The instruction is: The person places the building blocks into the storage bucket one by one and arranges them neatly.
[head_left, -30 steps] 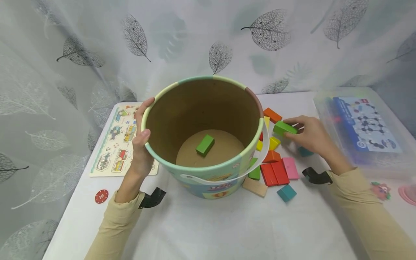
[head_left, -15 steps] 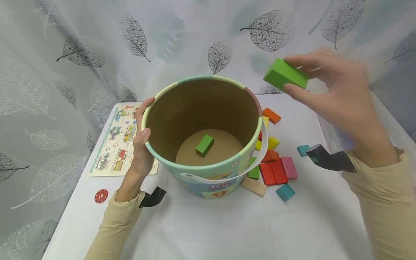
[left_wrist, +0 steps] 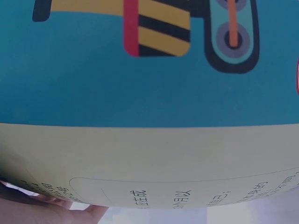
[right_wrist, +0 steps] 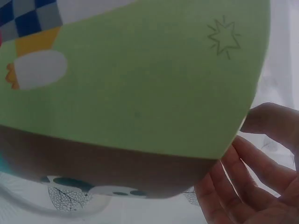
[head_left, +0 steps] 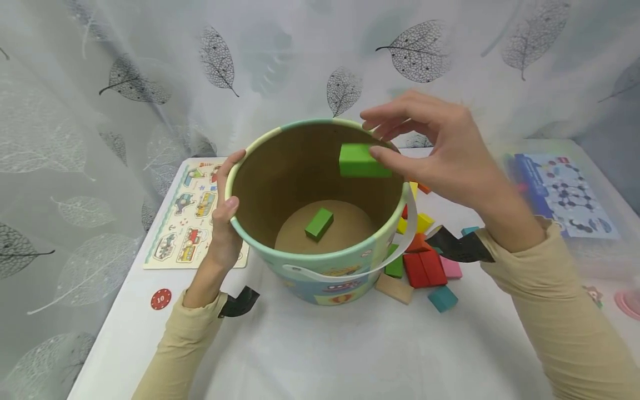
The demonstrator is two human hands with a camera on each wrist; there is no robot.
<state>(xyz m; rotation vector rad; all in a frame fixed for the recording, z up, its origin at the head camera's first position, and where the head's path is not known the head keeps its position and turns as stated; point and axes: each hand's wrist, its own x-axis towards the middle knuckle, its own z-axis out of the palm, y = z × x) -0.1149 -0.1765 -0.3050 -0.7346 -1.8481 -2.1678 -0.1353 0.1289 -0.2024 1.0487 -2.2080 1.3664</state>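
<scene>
While my left hand (head_left: pixel 225 229) grips the bucket (head_left: pixel 320 255) by its rim, my right hand (head_left: pixel 437 141) is spread, 1 green block (head_left: pixel 361 162) loose beside its thumb.

- Cream rectangular puzzle board (head_left: pixel 186 219) with vehicle pictures
- Round red chip (head_left: pixel 161 299) marked "10", near-side of the board
- Translucent plastic box (head_left: pixel 595 254), well right of the board
- Leaf-print curtain (head_left: pixel 290 66), behind the board
</scene>
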